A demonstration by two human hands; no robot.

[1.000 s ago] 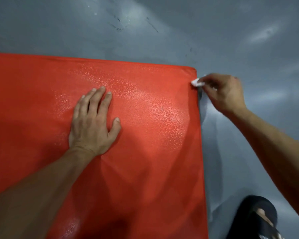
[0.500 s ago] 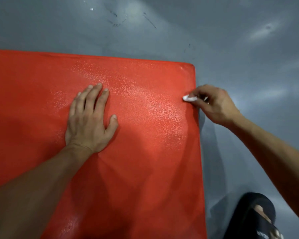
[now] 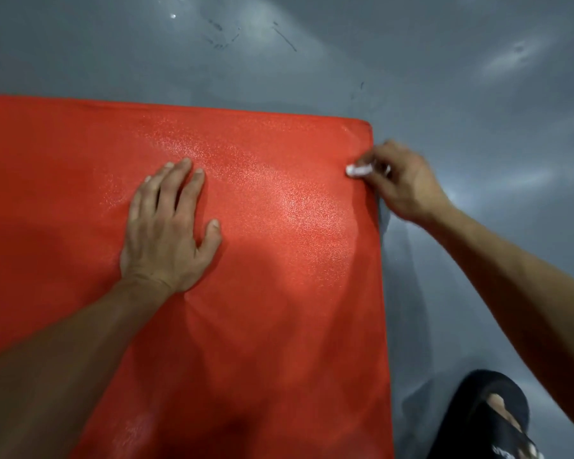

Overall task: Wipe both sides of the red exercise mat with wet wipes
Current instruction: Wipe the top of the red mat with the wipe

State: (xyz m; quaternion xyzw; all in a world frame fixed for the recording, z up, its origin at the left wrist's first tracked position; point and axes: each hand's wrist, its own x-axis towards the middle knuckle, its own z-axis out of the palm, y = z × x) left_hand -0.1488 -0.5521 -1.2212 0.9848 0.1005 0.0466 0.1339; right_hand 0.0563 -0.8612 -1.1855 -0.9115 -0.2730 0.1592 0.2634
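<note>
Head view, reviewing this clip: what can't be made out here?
- Red textured exercise mat: left and near parts cut off by the frame edges; underside hidden.
- White wet wipe: mostly hidden inside the right hand, which is motion-blurred, so the wipe's size is unclear.
- Mat surface under the flat left hand: covered.
- Black sandal on the grey floor: cropped at the bottom edge.

The crumpled white wet wipe (image 3: 357,169), pinched in the right hand (image 3: 399,180), has been drawn along the right edge of the textured red exercise mat (image 3: 279,293) — from the far corner a second ago to a point further down that edge now. It is now pressed slightly inward onto the mat's top face.
</note>
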